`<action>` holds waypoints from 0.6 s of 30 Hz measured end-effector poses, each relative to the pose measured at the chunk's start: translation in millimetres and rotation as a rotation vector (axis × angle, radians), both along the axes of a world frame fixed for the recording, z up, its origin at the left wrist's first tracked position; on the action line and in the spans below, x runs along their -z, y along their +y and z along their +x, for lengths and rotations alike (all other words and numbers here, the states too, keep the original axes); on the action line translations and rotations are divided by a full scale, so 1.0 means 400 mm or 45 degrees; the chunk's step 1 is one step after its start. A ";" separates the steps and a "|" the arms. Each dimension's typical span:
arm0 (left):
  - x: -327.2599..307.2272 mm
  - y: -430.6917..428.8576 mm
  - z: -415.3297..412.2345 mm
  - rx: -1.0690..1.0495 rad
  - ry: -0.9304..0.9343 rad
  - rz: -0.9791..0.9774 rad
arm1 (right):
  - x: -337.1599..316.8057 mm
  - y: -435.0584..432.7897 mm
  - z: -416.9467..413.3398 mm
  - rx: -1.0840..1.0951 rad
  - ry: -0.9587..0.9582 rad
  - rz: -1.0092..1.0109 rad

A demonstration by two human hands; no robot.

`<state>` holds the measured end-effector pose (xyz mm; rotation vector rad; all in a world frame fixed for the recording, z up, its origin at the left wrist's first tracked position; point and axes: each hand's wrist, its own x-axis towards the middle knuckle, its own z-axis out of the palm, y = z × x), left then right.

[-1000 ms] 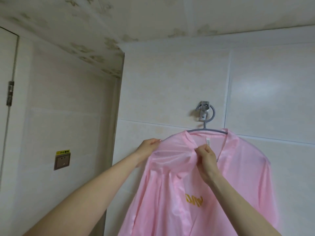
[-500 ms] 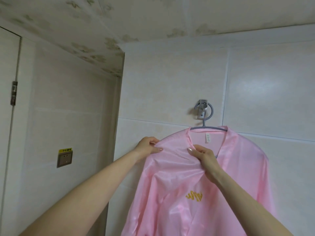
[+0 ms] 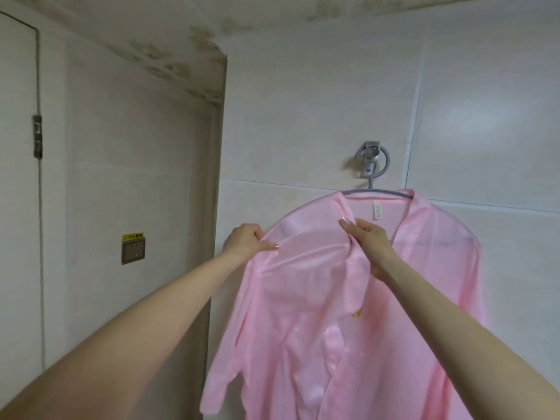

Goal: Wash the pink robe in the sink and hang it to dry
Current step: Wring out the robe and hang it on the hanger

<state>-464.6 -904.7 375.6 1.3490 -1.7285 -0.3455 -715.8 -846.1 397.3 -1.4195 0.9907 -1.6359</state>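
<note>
Pink robe (image 3: 303, 298) hangs on the grey hanger (image 3: 378, 193) at the wall hook (image 3: 370, 159), left hand (image 3: 247, 241) pinching its shoulder, right hand (image 3: 368, 241) now moved from the neck label (image 3: 376, 210) to grip the front band (image 3: 344, 207); probably only smoothing remains.

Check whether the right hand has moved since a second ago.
Yes. The right hand shifted left, from under the white label to the collar edge of the robe.
</note>
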 end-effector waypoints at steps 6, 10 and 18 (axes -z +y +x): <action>0.069 0.030 0.065 0.381 0.088 0.200 | -0.002 0.041 -0.011 0.035 0.327 -0.020; 0.106 0.039 0.095 0.292 0.133 0.156 | 0.019 0.052 -0.004 0.149 0.531 -0.094; 0.106 0.077 0.092 0.316 0.281 0.063 | 0.216 0.091 -0.014 0.060 0.714 0.253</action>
